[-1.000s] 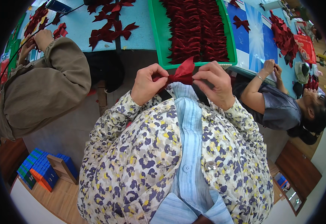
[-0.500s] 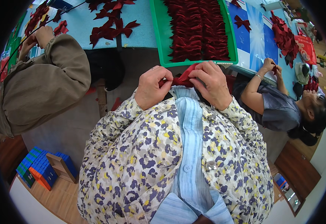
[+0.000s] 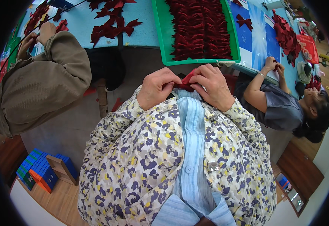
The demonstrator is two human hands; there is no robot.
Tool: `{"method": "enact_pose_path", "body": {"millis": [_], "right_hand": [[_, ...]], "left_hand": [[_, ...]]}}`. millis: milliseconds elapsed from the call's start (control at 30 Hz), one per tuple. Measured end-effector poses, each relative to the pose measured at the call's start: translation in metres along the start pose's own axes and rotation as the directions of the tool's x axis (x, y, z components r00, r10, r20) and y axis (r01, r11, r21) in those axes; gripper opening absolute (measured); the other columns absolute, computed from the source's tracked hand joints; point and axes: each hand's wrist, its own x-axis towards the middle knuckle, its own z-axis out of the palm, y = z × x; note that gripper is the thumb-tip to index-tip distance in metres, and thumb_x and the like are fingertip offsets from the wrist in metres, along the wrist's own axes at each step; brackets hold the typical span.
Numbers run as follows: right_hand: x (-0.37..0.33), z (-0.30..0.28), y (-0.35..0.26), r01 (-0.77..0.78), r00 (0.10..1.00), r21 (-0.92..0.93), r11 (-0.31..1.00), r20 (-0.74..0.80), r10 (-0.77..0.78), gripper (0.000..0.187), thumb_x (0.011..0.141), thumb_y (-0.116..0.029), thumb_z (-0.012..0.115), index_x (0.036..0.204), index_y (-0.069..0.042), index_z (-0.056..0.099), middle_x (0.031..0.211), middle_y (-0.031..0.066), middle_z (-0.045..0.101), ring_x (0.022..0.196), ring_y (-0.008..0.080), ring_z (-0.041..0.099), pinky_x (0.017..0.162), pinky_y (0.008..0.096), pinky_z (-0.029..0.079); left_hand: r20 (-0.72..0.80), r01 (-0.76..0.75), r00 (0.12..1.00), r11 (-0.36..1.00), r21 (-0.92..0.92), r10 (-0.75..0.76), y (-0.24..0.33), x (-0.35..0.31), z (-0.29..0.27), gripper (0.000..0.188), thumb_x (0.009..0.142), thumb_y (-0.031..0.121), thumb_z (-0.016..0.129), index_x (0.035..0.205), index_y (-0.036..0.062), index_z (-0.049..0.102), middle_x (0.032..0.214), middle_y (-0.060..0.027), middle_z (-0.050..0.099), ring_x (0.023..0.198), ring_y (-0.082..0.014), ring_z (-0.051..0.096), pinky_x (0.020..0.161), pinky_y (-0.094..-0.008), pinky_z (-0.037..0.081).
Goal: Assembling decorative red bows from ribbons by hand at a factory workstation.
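Between my two hands, just in front of the table's near edge, is a red ribbon bow (image 3: 186,80), partly covered by my fingers. My left hand (image 3: 157,88) pinches its left end between thumb and fingertips. On the other side my right hand (image 3: 213,86) grips the right part, thumb below and fingers above. Right beyond my hands stands a green tray (image 3: 163,52) with dark red bows packed in rows. More dark red bows (image 3: 113,30) lie loose on the table to the tray's left.
The light blue table (image 3: 143,32) runs across the far side. A co-worker in a brown sleeve (image 3: 47,83) sits at left; another in a grey top (image 3: 275,109) handles a small bow at right. A blue-and-white box panel (image 3: 258,34) and a bow pile (image 3: 286,37) lie right of the tray.
My left hand has shifted right, closer to my right hand, and the stretch of ribbon showing between them is shorter. The co-worker at left has moved their hands slightly.
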Motion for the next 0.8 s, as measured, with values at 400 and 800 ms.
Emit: {"method": "enact_pose_path", "body": {"millis": [400, 800], "right_hand": [[-0.0006, 0.0048, -0.0035, 0.032, 0.999, -0.007, 0.999, 0.025, -0.032, 0.011, 0.074, -0.01, 0.064, 0.082, -0.009, 0.057, 0.089, 0.0042, 0.051, 0.089, 0.0219, 0.049, 0.074, 0.0348, 0.037], [-0.0009, 0.0039, -0.0029, 0.02, 0.993, -0.069, 0.997, 0.119, -0.012, 0.007, 0.077, -0.009, 0.06, 0.082, -0.007, 0.056, 0.091, 0.0056, 0.051, 0.089, 0.0229, 0.049, 0.076, 0.0354, 0.037]], "left_hand": [[0.091, 0.003, 0.996, 0.995, 0.1, -0.012, -0.0007, -0.0032, -0.0008, 0.027, 0.072, -0.004, 0.056, 0.091, 0.0118, 0.067, 0.082, -0.0051, 0.058, 0.071, -0.0207, 0.06, 0.063, -0.0299, 0.048], [0.13, 0.008, 0.991, 0.991, 0.131, -0.025, -0.0004, -0.0033, -0.0016, 0.028, 0.069, -0.003, 0.057, 0.09, 0.0138, 0.067, 0.082, -0.0042, 0.057, 0.07, -0.0211, 0.06, 0.062, -0.0312, 0.048]]}}
